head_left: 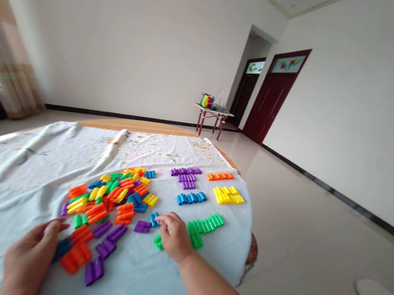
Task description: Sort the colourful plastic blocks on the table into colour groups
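My right hand (175, 238) reaches over the cloth, its fingers bent together at a small blue tube-shaped plastic block (153, 219). Left of the pile, my left hand (30, 253) has its fingers stretched out, with nothing visible in them. Close beside it lie a dark blue block (62, 249) and orange blocks (76, 257). A mixed heap of tube blocks (111, 191) spreads between and beyond the hands. Purple blocks (106, 248) lie loose in front. Green blocks (207, 225) form a group just right of my right hand, which partly hides another green block (158, 242).
Sorted rows of blue (192, 198), purple (186, 171), orange (220, 176) and yellow blocks (229, 195) lie toward the table's right edge. A wrinkled pale cloth (27, 180) covers the round table. A small side table (214, 110) with bags stands by the far wall.
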Action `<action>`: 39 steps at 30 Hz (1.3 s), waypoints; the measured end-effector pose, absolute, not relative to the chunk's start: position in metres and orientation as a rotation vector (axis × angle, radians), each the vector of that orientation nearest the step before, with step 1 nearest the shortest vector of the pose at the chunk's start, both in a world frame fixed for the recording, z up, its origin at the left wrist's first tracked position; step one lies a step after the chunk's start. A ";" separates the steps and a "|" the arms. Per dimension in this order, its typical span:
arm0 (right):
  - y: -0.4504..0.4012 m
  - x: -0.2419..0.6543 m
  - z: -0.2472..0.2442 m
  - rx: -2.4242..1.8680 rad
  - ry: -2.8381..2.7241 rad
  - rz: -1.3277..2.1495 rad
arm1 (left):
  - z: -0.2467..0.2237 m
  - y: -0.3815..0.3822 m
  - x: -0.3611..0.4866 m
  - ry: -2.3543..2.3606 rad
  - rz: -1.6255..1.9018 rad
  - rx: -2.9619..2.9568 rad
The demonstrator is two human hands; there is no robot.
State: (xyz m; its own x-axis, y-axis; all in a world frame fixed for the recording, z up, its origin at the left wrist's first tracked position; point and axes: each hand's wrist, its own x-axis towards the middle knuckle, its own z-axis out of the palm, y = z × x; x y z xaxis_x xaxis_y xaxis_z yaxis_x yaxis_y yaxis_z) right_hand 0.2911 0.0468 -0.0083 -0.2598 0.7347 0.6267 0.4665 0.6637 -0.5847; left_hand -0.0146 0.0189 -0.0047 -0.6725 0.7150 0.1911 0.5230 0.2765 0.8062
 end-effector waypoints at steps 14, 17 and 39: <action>0.041 0.297 -0.010 -0.932 -2.031 0.312 | 0.002 0.013 0.001 2.201 1.314 1.165; 0.040 0.297 -0.015 -0.937 -2.074 0.318 | 0.001 0.013 0.002 2.187 1.313 1.188; 0.078 0.226 0.011 -0.801 -2.188 0.231 | 0.000 0.007 0.004 2.010 1.413 1.129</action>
State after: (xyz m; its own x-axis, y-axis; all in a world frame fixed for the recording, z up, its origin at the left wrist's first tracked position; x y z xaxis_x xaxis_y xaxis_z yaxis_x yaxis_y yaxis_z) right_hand 0.2259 0.0783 0.0111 -0.4981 0.6135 0.6128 0.4717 0.7847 -0.4022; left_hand 0.0040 0.0072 0.0005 -0.5733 0.8131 0.1007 0.3703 0.1475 0.9171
